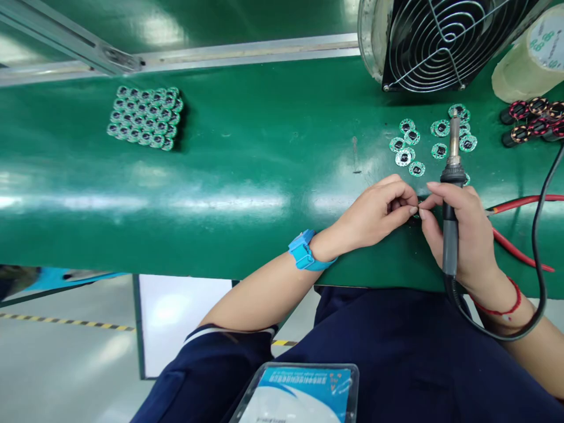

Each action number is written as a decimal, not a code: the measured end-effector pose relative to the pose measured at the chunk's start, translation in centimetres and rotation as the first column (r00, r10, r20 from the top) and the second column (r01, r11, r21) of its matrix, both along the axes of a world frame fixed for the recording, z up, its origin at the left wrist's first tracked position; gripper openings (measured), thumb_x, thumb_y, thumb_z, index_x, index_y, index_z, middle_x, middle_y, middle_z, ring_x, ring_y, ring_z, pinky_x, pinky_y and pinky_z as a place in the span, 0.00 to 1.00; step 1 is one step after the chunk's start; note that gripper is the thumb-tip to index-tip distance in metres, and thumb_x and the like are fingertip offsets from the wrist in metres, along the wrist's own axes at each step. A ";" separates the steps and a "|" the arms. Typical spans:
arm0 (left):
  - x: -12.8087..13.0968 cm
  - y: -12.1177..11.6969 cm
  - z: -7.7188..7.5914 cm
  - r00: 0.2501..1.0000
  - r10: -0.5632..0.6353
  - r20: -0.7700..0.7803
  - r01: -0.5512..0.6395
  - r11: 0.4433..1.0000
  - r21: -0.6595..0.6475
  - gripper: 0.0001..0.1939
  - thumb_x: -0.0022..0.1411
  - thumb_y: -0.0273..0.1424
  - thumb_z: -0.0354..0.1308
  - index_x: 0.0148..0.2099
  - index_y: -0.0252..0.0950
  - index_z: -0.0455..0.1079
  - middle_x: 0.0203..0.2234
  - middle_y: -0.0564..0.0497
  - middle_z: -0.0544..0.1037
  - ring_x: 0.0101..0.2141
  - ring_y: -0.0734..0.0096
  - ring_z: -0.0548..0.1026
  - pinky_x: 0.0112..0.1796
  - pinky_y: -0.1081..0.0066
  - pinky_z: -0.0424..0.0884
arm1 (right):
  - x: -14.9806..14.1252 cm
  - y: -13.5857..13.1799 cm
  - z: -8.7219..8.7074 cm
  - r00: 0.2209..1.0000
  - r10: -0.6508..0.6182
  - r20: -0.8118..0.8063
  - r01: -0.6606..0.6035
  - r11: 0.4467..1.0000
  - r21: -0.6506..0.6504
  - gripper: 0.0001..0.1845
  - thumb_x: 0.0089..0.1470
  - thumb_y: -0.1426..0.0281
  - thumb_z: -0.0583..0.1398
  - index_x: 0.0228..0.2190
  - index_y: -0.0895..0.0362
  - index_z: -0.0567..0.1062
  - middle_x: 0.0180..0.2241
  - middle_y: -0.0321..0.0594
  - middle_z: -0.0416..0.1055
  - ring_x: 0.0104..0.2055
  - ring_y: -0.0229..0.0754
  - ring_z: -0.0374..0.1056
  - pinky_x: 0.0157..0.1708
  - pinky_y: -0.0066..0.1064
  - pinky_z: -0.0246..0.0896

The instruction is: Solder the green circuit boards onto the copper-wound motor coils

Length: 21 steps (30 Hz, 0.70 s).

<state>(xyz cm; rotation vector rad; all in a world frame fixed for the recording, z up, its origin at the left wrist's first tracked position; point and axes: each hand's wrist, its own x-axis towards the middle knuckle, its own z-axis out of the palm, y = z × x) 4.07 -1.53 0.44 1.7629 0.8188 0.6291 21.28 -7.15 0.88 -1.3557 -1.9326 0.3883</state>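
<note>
My left hand (379,212) rests on the green belt (247,176), fingers curled and pinched on a small part I cannot make out, just where its fingertips meet those of my right hand (462,235). A soldering iron (450,194) lies across my right palm, held by the fingers, its metal tip pointing away over a scatter of small round circuit boards (412,147). A blue wrist strap (305,251) is on my left wrist. A red string bracelet (506,305) circles my right wrist.
A neat block of stacked round boards (145,117) sits far left on the belt. A wire-guarded fan (440,41) stands at the back right, beside a tape roll (529,59) and dark coil parts (531,120). Red wires (520,205) and the black iron cord (540,235) run at right.
</note>
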 end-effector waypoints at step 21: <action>-0.2 0.2 0.1 0.998 -0.008 -0.064 0.010 0.999 0.042 0.06 0.59 0.20 0.52 0.32 0.34 0.64 0.29 0.53 0.67 0.28 0.80 0.65 0.29 0.75 0.64 | 1.6 -2.2 0.1 0.954 -0.215 -0.208 0.253 0.950 0.180 0.24 0.51 0.70 0.64 0.51 0.47 0.74 0.34 0.38 0.77 0.30 0.44 0.71 0.31 0.40 0.66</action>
